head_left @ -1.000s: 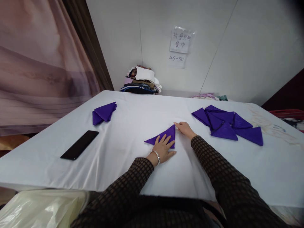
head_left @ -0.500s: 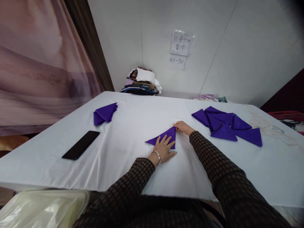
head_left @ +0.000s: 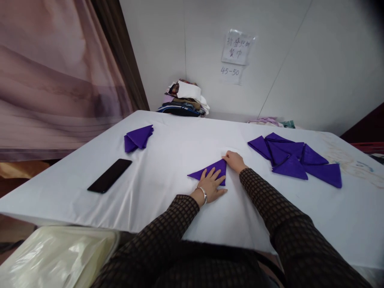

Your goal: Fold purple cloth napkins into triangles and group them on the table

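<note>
A purple napkin (head_left: 201,173), folded into a triangle, lies on the white-covered table in front of me. My left hand (head_left: 211,186) rests flat on its lower right part, fingers spread, with a silver bracelet at the wrist. At the napkin's top corner my right hand (head_left: 234,161) has thumb and forefinger closed in a pinch. Off to the right lie several purple napkins folded into triangles (head_left: 289,167), partly overlapping. Farther left sits a small overlapping pile of purple folded napkins (head_left: 139,138).
A black phone (head_left: 109,176) lies on the white tablecloth (head_left: 168,152) at the left. Behind the table stand piled folded clothes (head_left: 186,100). Paper signs (head_left: 237,48) hang on the wall. A plastic-wrapped pale item (head_left: 60,256) is below the table's front left edge.
The view has shifted slightly, so everything on the table appears a little farther right. Both hands stay at the same places on the napkin, whose triangle shape looks unchanged.
</note>
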Available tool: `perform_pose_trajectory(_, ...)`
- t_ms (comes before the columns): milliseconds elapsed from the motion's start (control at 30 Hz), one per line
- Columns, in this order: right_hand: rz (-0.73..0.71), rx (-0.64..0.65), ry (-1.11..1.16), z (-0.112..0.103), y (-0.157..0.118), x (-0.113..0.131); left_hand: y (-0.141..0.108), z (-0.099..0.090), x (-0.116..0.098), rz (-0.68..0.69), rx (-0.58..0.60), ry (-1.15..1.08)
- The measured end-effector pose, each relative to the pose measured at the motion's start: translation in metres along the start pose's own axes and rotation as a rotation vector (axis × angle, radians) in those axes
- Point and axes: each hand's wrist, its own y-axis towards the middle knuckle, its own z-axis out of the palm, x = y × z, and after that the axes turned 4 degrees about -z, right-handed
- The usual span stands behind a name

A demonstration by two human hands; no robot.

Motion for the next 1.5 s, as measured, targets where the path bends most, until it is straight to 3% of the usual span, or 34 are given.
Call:
perform_pose_trajectory(133, -0.021, -0.152, -0.025, -0.002, -0.012, 0.005, -0.001, 0.003, 0.0, 0.009, -0.029, -0.005)
perform_pose_trajectory(300, -0.41, -0.337, 0.19, -0.006, -0.048, 0.036, -0.003, -0.001, -0.002, -0.007, -0.036, -0.038)
perform_pose_trajectory(367, -0.51, -0.313, 0.24, -0.006, -0.062, 0.049, -0.003, -0.003, -0.004, -0.002, -0.034, -0.048)
perform_pose_trajectory(467, -0.613, -0.12, 0.223, 0.001, -0.068, 0.057, -0.004, -0.006, -0.006, -0.002, -0.013, -0.033)
perform_pose_trajectory(567, -0.462, 0.069, 0.166, 0.017, -0.06, 0.049, -0.004, -0.006, -0.007, -0.008, -0.003, -0.01)
perform_pose_trajectory(667, -0.299, 0.093, 0.148, 0.033, -0.048, 0.035, -0.004, -0.004, -0.006, 0.018, -0.046, -0.006)
perform_pose_trajectory(933, -0.308, 0.084, 0.093, 0.04, -0.046, 0.03, -0.012, -0.005, -0.001, 0.021, -0.024, -0.027)
perform_pose_trajectory(1267, -0.339, 0.091, -0.109, 0.04, -0.05, 0.034, -0.075, -0.025, 0.035, -0.415, -0.037, 0.089)
perform_pose_trajectory(1500, -0.355, 0.086, -0.104, 0.041, -0.049, 0.033, -0.08, -0.034, 0.047, -0.522, -0.21, 0.043)
